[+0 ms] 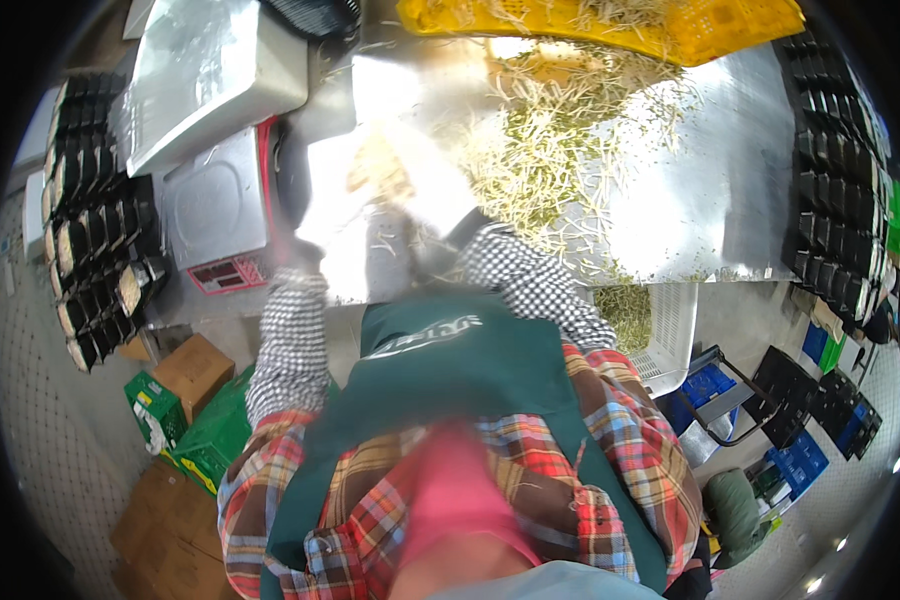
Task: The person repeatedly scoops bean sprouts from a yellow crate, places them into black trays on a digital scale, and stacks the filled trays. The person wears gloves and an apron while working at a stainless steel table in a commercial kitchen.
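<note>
Both my hands are over the metal work table (675, 195), in pale coverings washed out by glare and blur. My right hand (439, 184) reaches forward beside a tan clump (379, 165), which looks like sprouts. On the other side, lower and to the left, is my left hand (334, 214). Its fingers are lost in the brightness, so I cannot tell whether either hand grips the clump. To the right of my right hand spreads a loose heap of bean sprouts (540, 157) with green hulls among them.
A bench scale (217, 202) and a white bin (270, 82) stand at left. Stacked black trays (97, 217) line the left end, and more trays (836, 187) the right. A yellow crate (607, 34) holds sprouts at the far edge. Below the near edge sits a white plastic basket (671, 330).
</note>
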`<act>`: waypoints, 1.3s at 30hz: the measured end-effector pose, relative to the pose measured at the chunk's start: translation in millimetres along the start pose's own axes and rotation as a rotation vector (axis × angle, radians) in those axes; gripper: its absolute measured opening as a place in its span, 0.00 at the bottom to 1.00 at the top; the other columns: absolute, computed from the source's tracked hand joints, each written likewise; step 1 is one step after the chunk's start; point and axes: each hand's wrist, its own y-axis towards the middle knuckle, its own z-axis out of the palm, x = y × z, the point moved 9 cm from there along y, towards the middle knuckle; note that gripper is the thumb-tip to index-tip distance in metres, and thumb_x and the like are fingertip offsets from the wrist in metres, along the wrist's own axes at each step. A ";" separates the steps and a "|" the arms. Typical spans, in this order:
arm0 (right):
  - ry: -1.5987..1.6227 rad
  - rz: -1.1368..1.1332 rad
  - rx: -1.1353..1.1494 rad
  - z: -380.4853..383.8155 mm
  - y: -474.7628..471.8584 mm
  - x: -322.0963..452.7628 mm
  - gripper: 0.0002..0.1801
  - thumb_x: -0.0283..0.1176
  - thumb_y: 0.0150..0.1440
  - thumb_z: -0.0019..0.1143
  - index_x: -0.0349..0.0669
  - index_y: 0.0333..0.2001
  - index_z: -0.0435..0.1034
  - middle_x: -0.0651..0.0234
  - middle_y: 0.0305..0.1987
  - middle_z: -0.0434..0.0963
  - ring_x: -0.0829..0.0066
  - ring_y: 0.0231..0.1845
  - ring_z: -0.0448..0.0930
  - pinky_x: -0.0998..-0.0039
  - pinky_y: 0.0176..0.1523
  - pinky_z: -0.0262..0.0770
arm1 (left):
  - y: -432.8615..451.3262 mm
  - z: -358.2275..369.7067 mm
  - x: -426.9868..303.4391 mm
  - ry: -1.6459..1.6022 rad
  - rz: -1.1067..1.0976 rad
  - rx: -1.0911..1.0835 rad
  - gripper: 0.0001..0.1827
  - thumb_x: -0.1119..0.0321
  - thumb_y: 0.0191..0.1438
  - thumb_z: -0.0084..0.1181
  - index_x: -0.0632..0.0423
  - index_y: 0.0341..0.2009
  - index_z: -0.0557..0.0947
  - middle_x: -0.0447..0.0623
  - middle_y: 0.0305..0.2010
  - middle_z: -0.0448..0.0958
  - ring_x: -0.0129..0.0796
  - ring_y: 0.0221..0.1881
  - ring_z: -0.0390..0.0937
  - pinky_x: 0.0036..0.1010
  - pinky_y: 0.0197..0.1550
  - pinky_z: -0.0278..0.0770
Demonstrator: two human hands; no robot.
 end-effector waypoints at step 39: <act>-0.124 0.331 -0.371 -267.3 25.8 -333.8 0.17 0.28 0.55 0.58 0.47 0.50 0.76 0.59 0.53 0.77 0.59 0.56 0.75 0.63 0.61 0.70 | 248.9 137.9 3.0 0.677 0.220 -0.122 0.34 0.51 0.63 0.44 0.55 0.68 0.60 0.61 0.69 0.60 0.52 0.70 0.55 0.51 0.71 0.46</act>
